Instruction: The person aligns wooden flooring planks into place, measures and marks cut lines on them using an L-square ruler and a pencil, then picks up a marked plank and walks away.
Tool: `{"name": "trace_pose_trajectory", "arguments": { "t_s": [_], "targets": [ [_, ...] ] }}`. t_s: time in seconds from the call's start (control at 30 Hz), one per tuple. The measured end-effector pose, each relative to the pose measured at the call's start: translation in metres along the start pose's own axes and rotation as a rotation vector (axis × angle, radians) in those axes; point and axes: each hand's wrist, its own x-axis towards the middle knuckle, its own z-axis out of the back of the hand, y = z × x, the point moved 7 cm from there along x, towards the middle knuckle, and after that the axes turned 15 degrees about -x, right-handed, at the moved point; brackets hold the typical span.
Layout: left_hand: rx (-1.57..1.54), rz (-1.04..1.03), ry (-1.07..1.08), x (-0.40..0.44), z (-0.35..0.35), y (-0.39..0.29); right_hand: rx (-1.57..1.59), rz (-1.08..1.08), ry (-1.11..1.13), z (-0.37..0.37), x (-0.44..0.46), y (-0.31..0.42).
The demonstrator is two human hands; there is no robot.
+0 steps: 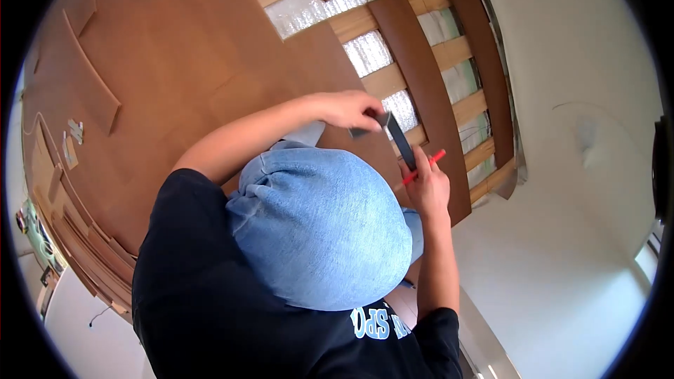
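Note:
My left hand is closed, its fingers pinching one end of a dark, flat, angled tool that looks like a carpenter's square. That end is slightly blurred. The tool's long arm slants down to my right hand, which grips its lower end. A red pencil also sits in my right hand, sticking out on both sides of the fingers. Both hands are above brown floor boards, just beyond my denim-covered knee.
Wooden battens cross silvery insulation ahead. Brown flooring spreads to the left, with loose boards on it. Stacked planks lie at lower left. A white wall rises on the right.

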Motion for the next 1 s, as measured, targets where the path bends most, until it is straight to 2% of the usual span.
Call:
{"name": "trace_pose_trajectory", "arguments": {
  "t_s": [0.07,0.1,0.17,0.2,0.27,0.3,0.37,0.4,0.47,0.5,0.53,0.57,0.6,0.63,0.67,0.7,0.73,0.77,0.8,0.83,0.87,0.9,0.93,0.97,1.0],
  "targets": [
    [-0.046,0.056,-0.438,-0.012,0.045,0.016,0.096,-0.119,-0.06,-0.005,0.034,0.004],
    [-0.056,0.053,-0.437,-0.011,0.053,0.023,0.165,-0.151,-0.083,-0.007,0.05,0.01],
    [-0.08,-0.077,-0.675,-0.013,0.078,0.031,0.324,-0.232,-0.104,-0.018,0.071,0.021],
    [-0.089,-0.072,-0.67,-0.01,0.083,0.031,0.369,-0.286,-0.1,-0.033,0.076,0.024],
    [0.121,-0.164,-0.719,-0.011,0.097,0.014,0.5,-0.434,0.023,-0.051,0.087,0.033],
    [0.111,-0.158,-0.72,-0.008,0.104,0.013,0.499,-0.433,0.035,-0.054,0.093,0.037],
    [0.517,-0.078,-0.782,-0.005,0.115,0.008,0.737,-0.499,0.16,-0.068,0.101,0.041],
    [0.504,-0.068,-0.787,-0.003,0.12,0.015,0.735,-0.495,0.177,-0.068,0.109,0.04],
    [0.618,-0.186,-0.857,0.0,0.128,0.019,1.313,-0.676,0.28,-0.075,0.118,0.031],
    [0.611,-0.182,-0.856,0.003,0.134,0.023,1.507,-0.665,0.268,-0.057,0.131,0.03],
    [0.482,-0.16,-0.901,0.004,0.143,0.029,1.584,-0.566,0.258,-0.056,0.143,0.018],
    [0.35,-0.137,-0.945,0.005,0.152,0.036,1.695,-0.59,0.201,-0.06,0.151,0.007],
    [0.342,-0.134,-0.949,0.006,0.157,0.03,1.804,-0.612,0.142,-0.066,0.16,-0.002],
    [0.115,-0.048,-0.91,0.008,0.164,0.029,1.569,-0.67,0.093,-0.083,0.166,-0.017],
    [-0.112,0.039,-0.863,0.012,0.167,0.035,1.326,-0.6,0.075,-0.1,0.173,-0.03],
    [-0.206,-0.043,-0.883,0.025,0.167,0.05,1.288,-0.542,0.059,-0.113,0.18,-0.03],
    [-0.338,-0.028,-0.797,0.036,0.163,0.054,1.251,-0.482,0.042,-0.108,0.192,-0.018],
    [-0.385,-0.024,-0.777,0.044,0.159,0.054,1.212,-0.515,0.08,-0.109,0.197,-0.008],
    [-0.434,-0.021,-0.755,0.05,0.154,0.051,1.052,-0.443,0.145,-0.098,0.205,0.011],
    [-0.529,-0.113,-0.724,0.059,0.15,0.053,1.042,-0.414,0.2,-0.095,0.212,0.023],
    [-0.534,-0.104,-0.731,0.061,0.152,0.062,1.033,-0.385,0.255,-0.097,0.219,0.034],
    [-0.427,-0.025,-0.743,0.057,0.156,0.061,1.075,-0.371,0.081,-0.112,0.219,0.034],
    [-0.32,0.054,-0.749,0.055,0.158,0.064,1.08,-0.372,0.092,-0.117,0.223,0.036],
    [-0.326,0.063,-0.75,0.056,0.155,0.072,0.927,-0.374,0.147,-0.123,0.225,0.037],
    [-0.415,-0.011,-0.805,0.058,0.152,0.085,0.774,-0.376,0.199,-0.128,0.226,0.037]
  ]
}}
